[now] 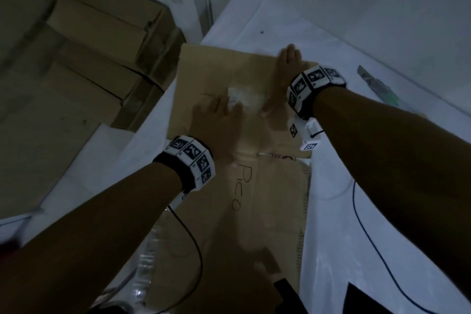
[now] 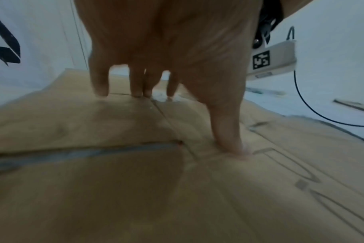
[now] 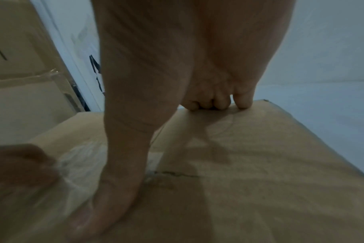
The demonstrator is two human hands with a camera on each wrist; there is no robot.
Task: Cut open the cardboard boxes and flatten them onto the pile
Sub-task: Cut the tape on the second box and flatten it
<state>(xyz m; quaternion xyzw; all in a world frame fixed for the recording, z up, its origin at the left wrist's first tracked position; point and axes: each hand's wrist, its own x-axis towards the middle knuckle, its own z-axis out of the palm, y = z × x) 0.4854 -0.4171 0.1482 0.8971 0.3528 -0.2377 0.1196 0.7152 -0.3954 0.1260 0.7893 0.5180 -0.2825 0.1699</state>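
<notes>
A: While the left hand [image 1: 216,120] lies spread and flat on the box [image 1: 244,115], fingers straight and thumb pressed down apart from them, is that the right way to flatten it?

B: I'd say so. Open palms spread the load. The right hand [image 1: 283,76] does the same farther off, its fingers [image 3: 242,102] reaching the far edge and bending a little over it, thumb stretched back toward the left hand. Neither hand holds anything.

A: Where does the box sit?

B: Flat on the white floor [image 1: 382,211], in the middle, its near end overlapping the sheet marked "Pico" [image 1: 254,206], which I take for the pile. A patch of clear tape [image 1: 244,95] lies between the two hands.

A: So what makes the press a good one?

B: Probably leaning weight over the creases rather than the open panels, then sliding the palms outward so no flap springs up. The tape looks slick; a palm could skid there.

A: And the rest?

B: Stacked boxes [image 1: 96,41] wait on the left. On the right, well apart, lies what may be the cutter [image 1: 377,84]; too blurred to say for sure.
</notes>
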